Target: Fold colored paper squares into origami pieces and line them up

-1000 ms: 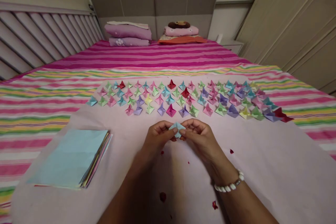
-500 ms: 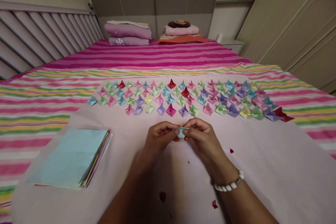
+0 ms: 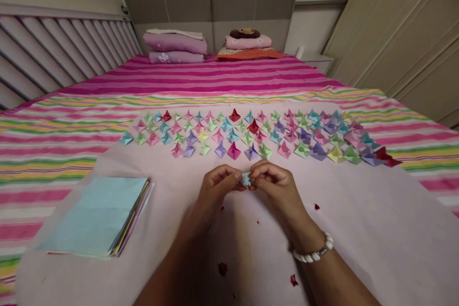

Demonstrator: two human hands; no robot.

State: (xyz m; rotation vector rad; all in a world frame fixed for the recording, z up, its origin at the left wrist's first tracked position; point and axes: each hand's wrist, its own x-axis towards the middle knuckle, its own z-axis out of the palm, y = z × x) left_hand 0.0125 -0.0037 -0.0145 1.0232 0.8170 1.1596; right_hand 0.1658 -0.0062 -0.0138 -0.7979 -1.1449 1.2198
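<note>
Between my fingertips is a small folded piece of light blue paper (image 3: 245, 179), held just above the pale sheet. My left hand (image 3: 219, 186) pinches its left side with thumb and fingers. On the other side, my right hand (image 3: 274, 184) pinches the right edge; a white beaded bracelet (image 3: 313, 252) circles that wrist. The fingertips hide much of the folded paper. Beyond my hands, rows of small folded paper boats (image 3: 234, 150) in pink, green, blue, purple, yellow and red stand on the sheet.
A stack of square coloured paper (image 3: 93, 215), light blue on top, lies at the left on the pale sheet (image 3: 172, 277). Small red scraps (image 3: 294, 280) are scattered near my forearms. Striped bedding (image 3: 46, 153) surrounds the sheet, with folded pillows (image 3: 175, 43) by the headboard.
My fingers have shifted slightly on the light blue paper, which now appears turned a little, with a more uneven outline. A red scrap shows beside my left wrist. The boats stay put.
</note>
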